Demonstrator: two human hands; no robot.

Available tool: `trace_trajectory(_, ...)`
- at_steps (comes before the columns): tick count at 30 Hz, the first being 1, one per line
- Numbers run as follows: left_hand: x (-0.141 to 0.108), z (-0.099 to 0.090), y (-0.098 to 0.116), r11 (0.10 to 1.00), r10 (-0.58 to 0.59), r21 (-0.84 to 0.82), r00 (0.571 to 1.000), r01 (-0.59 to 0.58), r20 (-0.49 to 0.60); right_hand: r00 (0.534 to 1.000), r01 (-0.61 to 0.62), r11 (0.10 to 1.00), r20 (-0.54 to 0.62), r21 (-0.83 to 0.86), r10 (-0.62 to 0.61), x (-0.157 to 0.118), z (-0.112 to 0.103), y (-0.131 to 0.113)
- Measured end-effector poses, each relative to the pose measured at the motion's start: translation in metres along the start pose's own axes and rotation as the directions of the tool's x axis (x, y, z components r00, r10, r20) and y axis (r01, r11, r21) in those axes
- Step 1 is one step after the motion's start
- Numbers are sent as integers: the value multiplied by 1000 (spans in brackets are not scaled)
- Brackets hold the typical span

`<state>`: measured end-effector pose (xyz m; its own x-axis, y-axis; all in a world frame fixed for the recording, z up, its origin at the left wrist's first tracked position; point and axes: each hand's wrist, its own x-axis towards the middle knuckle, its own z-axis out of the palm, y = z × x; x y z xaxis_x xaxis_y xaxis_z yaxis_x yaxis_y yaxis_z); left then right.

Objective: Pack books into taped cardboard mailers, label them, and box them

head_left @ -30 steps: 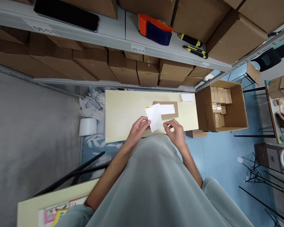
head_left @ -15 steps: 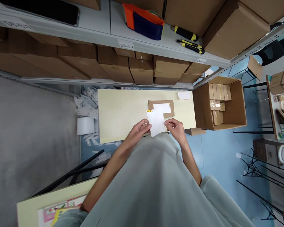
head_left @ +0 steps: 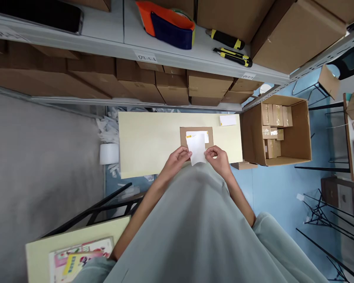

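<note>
A white paper label with a yellow mark at its top left corner is held up in front of me. My left hand pinches it by its left edge, thumb and fingers closed. At its right edge, my right hand has its fingertips pinched together on the paper. Just beyond lies a flat brown cardboard box on the cream table. Another white label is on the box's top, partly hidden behind the held paper. A separate white slip rests near the table's far right corner.
An open carton of small boxes stands right of the table. Above the far edge, a grey shelf carries cartons, a tape dispenser, two box cutters and a phone. A white roll and paper scraps lie left.
Both hands still hold the label, which has tilted and now overlaps more of the cardboard box. My right fingertips are closer to its edge. The view has shifted slightly.
</note>
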<state>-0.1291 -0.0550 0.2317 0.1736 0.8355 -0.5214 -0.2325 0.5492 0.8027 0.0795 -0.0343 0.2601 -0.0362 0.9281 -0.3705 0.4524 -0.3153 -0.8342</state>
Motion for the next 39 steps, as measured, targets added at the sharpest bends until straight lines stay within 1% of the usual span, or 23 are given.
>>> trace_trajectory(3,15,3,-20,997,48,59,992,-41,-116,1000,30,997,2,-70,-30,10,-11,7)
trace_trajectory(5,25,4,-34,995,53,90,987,-40,-154,997,74,986,19,-146,-72,21,-18,13)
trace_trajectory(7,36,7,-47,996,27,92,985,-11,-173,990,134,963,68,-233,-121,36,-24,21)
trace_trajectory(10,52,13,-61,995,-95,11,971,100,-221,972,220,909,156,-354,-175,68,-24,32)
trace_trajectory(13,67,23,-70,957,-276,-157,930,242,-245,951,289,848,239,-445,-198,105,-18,41)
trace_trajectory(15,76,32,-75,912,-372,-273,897,305,-240,931,335,808,301,-485,-205,128,-13,45)
trace_trajectory(17,84,41,-79,875,-428,-359,867,326,-255,907,380,778,367,-500,-207,147,-9,49)
trace_trajectory(20,94,54,-84,852,-460,-428,824,303,-330,878,416,765,438,-492,-195,168,-4,54)
trace_trajectory(22,99,60,-87,842,-469,-464,797,274,-381,870,413,777,459,-475,-182,177,0,59)
trace_trajectory(24,104,61,-90,831,-482,-495,775,255,-409,869,395,795,468,-461,-160,184,4,64)
trace_trajectory(27,110,59,-94,817,-505,-513,754,262,-420,875,369,801,467,-472,-128,189,13,72)
trace_trajectory(30,114,56,-98,810,-524,-515,739,280,-422,884,361,777,455,-515,-108,192,20,77)
trace_trajectory(34,117,54,-101,805,-535,-516,734,293,-418,894,346,744,442,-572,-76,192,27,76)
trace_trajectory(39,119,50,-103,800,-541,-514,744,310,-393,911,310,719,411,-622,-37,193,32,75)
